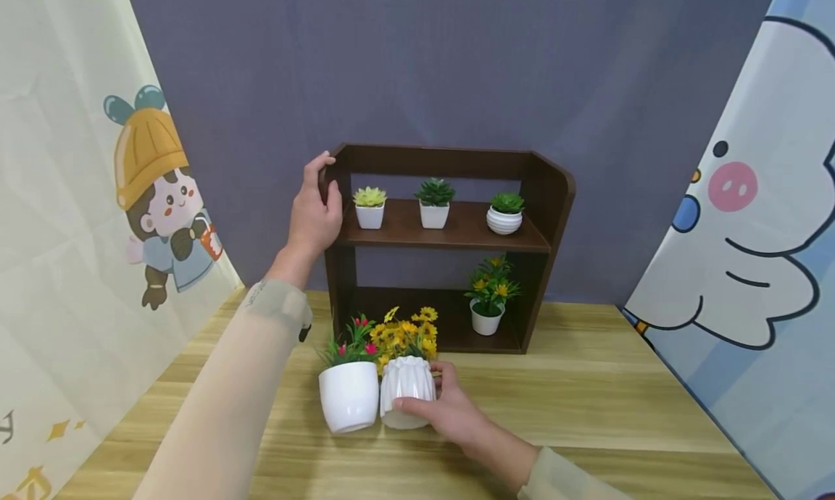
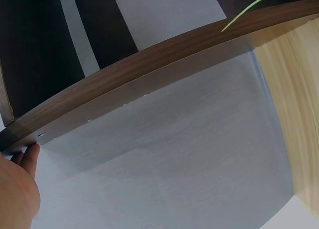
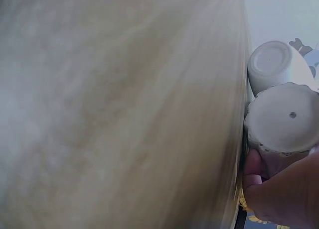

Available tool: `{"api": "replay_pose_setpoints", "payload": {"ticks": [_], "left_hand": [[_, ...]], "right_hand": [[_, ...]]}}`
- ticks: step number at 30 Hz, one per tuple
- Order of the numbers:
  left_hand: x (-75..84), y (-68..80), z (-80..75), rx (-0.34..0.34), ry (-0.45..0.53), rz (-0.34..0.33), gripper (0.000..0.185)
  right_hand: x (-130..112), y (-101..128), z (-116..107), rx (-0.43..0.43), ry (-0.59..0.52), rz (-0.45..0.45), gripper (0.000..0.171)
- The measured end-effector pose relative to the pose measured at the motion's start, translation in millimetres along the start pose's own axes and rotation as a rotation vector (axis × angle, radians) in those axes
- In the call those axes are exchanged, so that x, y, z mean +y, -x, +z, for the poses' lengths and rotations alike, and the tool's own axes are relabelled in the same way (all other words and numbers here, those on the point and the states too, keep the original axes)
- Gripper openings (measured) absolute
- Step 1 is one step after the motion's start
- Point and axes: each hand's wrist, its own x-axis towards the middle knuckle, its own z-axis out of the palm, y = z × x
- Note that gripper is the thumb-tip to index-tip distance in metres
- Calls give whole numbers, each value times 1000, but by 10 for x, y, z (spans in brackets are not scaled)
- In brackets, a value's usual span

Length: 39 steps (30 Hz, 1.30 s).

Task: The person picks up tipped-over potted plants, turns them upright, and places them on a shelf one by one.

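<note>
My left hand (image 1: 316, 214) holds the upper left side panel of a dark brown two-tier shelf (image 1: 450, 237). In the left wrist view, its fingers (image 2: 31, 159) touch the panel near the edge. My right hand (image 1: 459, 413) grips a white fluted flowerpot (image 1: 407, 391) with yellow flowers (image 1: 404, 335), in front of the shelf. Close on its left is a smooth white flowerpot (image 1: 349, 397) with pink flowers and grass-like leaves. Both pots lean, and their undersides face the right wrist camera, where the fluted base (image 3: 279, 122) shows a small hole.
Three small succulents stand on the upper tier: light green (image 1: 370, 207), dark green (image 1: 434, 203) and one in a ribbed round pot (image 1: 505, 213). A yellow-flowered plant (image 1: 488, 301) sits at the lower tier's right. Cartoon-printed cloths flank the wooden table (image 1: 574, 406).
</note>
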Motion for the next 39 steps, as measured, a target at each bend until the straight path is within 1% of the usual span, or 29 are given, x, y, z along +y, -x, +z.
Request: {"api": "replay_pose_setpoints", "payload": {"ticks": [5, 10, 24, 31, 39], "left_hand": [[-11, -5, 14, 6, -5, 7, 42], [-11, 5, 1, 5, 8, -5, 41], [-4, -1, 10, 8, 1, -4, 42], [-12, -1, 11, 9, 1, -10, 42], [-10, 0, 5, 2, -3, -12, 42]], "right_hand": [[-7, -12, -5, 6, -15, -21, 103], [-6, -17, 2, 6, -8, -29, 102], [18, -37, -40, 7, -1, -55, 101], [33, -42, -69, -5, -14, -68, 105], [11, -29, -96, 4, 14, -79, 104]]}}
